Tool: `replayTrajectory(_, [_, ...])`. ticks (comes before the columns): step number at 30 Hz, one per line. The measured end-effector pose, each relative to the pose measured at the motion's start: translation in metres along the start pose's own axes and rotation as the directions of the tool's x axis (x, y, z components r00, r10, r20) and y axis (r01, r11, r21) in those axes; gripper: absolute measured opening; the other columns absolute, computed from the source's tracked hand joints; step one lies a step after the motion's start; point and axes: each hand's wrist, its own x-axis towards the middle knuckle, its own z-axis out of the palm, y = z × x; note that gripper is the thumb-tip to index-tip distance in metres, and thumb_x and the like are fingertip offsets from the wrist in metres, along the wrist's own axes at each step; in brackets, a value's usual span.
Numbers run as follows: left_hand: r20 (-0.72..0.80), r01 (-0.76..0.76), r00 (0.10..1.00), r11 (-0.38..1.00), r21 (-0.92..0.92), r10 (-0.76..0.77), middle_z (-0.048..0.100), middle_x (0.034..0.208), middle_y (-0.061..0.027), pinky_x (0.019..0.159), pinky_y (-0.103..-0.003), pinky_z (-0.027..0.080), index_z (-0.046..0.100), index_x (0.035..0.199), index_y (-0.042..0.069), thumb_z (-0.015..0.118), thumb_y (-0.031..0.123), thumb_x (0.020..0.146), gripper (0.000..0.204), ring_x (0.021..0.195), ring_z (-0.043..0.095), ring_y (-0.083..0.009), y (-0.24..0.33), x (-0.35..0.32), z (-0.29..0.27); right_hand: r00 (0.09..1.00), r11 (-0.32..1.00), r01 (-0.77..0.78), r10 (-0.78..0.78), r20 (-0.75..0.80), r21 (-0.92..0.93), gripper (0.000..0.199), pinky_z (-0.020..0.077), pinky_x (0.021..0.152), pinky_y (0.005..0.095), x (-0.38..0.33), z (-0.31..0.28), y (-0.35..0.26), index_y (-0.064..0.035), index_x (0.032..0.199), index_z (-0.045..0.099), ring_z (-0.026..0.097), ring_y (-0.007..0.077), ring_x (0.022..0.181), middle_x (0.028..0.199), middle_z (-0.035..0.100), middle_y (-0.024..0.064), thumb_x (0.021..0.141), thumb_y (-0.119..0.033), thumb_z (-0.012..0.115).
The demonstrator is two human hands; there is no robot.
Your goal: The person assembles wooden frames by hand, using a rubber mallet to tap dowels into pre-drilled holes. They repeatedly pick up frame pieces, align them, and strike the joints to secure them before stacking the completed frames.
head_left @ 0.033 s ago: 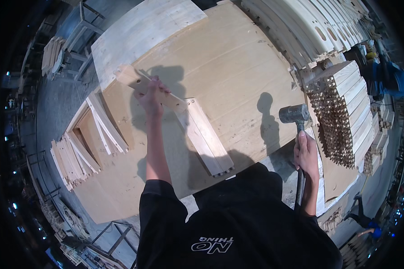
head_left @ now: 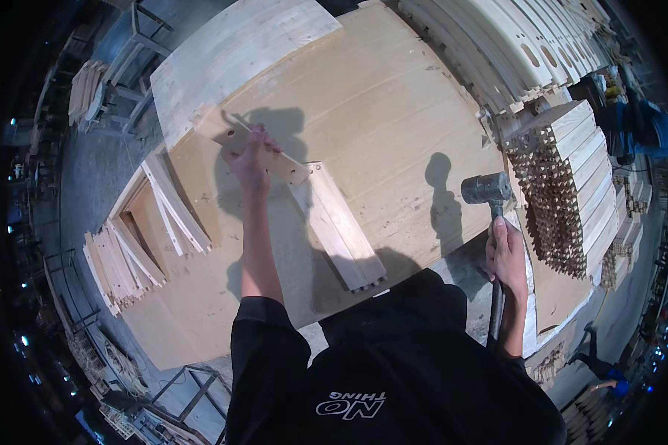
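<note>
My left hand (head_left: 254,162) is closed on a short wooden board (head_left: 288,170) with a few round holes, its fingers over the top edge. The board slants above the table, and its near end meets the far end of two light slats (head_left: 339,226) lying side by side. Dowel-like pegs show at the slats' near end. Off to the right, my right hand (head_left: 508,256) grips the handle of a mallet (head_left: 485,188) with a dark grey cylindrical head, held upright beyond the table's edge. My fingers hide part of the board and handle.
Curved wooden pieces (head_left: 130,256) lie at the table's left edge. A pale panel (head_left: 237,55) covers the far left corner. Stacked drilled slats (head_left: 564,182) and long slotted boards (head_left: 497,48) stand at the right. Another person (head_left: 646,126) is at the far right.
</note>
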Motion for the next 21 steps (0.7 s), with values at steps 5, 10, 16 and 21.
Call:
replayTrajectory(5, [0.077, -0.068, 0.995, 0.994, 0.089, 0.061, 0.057, 0.063, -0.0062, 0.049, -0.03, 0.049, 0.059, 0.087, -0.002, 0.072, 0.008, 0.081, 0.018, 0.05, 0.057, -0.0161, -0.007, 0.011, 0.023, 1.0, 1.0, -0.006, 0.006, -0.005, 0.009, 0.042, 0.0286, 0.028, 0.0217, 0.009, -0.003, 0.001, -0.0079, 0.077, 0.041, 0.029, 0.004, 0.033, 0.051, 0.032, -0.0047, 0.103, -0.041, 0.035])
replayTrajectory(10, [0.178, -0.148, 0.977, 0.974, 0.174, 0.116, 0.054, 0.063, -0.0072, 0.05, -0.032, 0.049, 0.054, 0.091, 0.0, 0.068, 0.004, 0.082, 0.017, 0.052, 0.057, -0.0181, -0.018, 0.01, 0.021, 1.0, 0.999, 0.024, -0.024, -0.014, -0.027, 0.042, 0.0289, 0.028, 0.0221, 0.01, -0.002, 0.0, -0.0074, 0.077, 0.041, 0.03, 0.0046, 0.034, 0.052, 0.033, -0.004, 0.104, -0.039, 0.035])
replayTrajectory(16, [0.271, -0.221, 0.95, 0.947, 0.233, 0.155, 0.061, 0.069, -0.0069, 0.054, -0.029, 0.051, 0.061, 0.084, 0.0, 0.075, 0.003, 0.075, 0.017, 0.058, 0.062, -0.017, -0.03, -0.026, 0.024, 0.998, 0.995, 0.047, -0.043, 0.054, -0.082, 0.041, 0.0314, 0.03, 0.0239, 0.019, 0.009, -0.014, -0.0039, 0.082, 0.046, 0.036, 0.0067, 0.035, 0.054, 0.038, -0.0015, 0.103, -0.037, 0.037])
replayTrajectory(21, [0.588, -0.584, 0.741, 0.744, 0.325, 0.325, 0.066, 0.074, -0.0059, 0.058, -0.028, 0.052, 0.066, 0.084, 0.003, 0.083, 0.008, 0.064, 0.027, 0.066, 0.065, -0.0157, -0.043, -0.033, 0.017, 0.989, 0.992, 0.083, -0.069, 0.133, -0.1, 0.042, 0.0312, 0.031, 0.0244, 0.018, 0.033, -0.041, -0.0027, 0.083, 0.047, 0.036, 0.0072, 0.035, 0.054, 0.038, -0.0013, 0.103, -0.039, 0.039])
